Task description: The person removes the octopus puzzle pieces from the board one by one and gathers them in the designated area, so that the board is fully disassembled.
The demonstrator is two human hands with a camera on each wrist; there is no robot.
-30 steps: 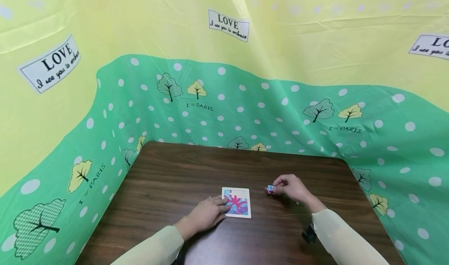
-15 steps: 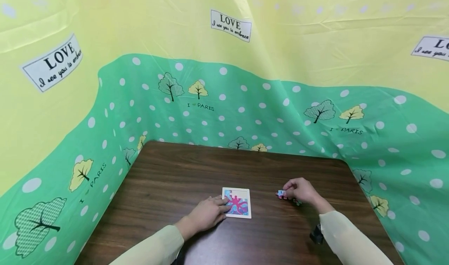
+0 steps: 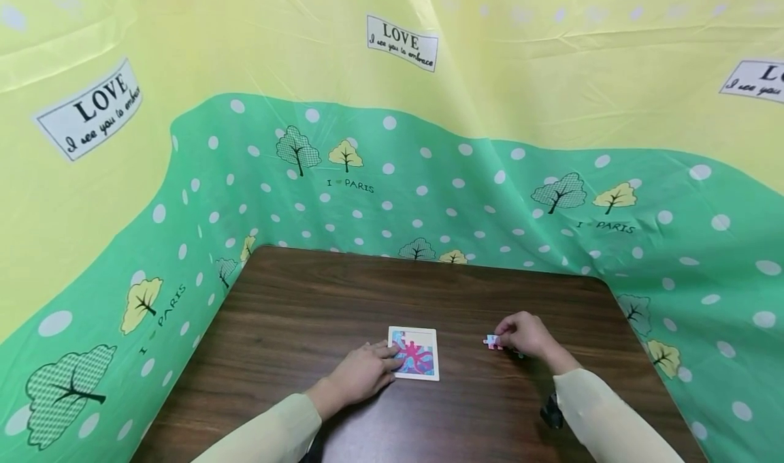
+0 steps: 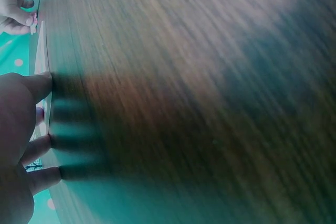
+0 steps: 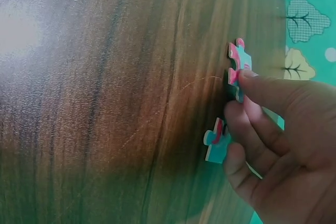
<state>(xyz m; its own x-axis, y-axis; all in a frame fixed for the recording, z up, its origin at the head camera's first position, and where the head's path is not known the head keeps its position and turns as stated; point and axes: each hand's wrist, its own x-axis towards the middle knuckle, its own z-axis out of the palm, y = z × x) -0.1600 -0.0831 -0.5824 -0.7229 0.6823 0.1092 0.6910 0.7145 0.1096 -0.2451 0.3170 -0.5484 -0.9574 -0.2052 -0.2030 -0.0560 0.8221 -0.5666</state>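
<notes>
My right hand (image 3: 528, 335) pinches a pink-and-blue jigsaw piece (image 5: 241, 62) between thumb and fingers, to the right of a small puzzle board (image 3: 422, 339). In the right wrist view a second jigsaw piece (image 5: 214, 149) lies on the table beside the lower fingers, which partly cover it. The board has a pale frame and a pink octopus picture, with a bare cream patch across its upper part. The fingers of my left hand (image 3: 363, 374) lie extended over the board's left edge and hide part of the picture. The left wrist view shows those fingertips (image 4: 46, 142) at its edge.
A dark wood-grain table (image 3: 331, 293) bears everything. Behind it and along its sides hangs a green and yellow printed curtain (image 3: 367, 150). A dark device (image 3: 552, 410) sits at the right wrist.
My right hand has moved to the right, away from the board, with the jigsaw piece, and the piece has turned a little. My left hand stays on the board.
</notes>
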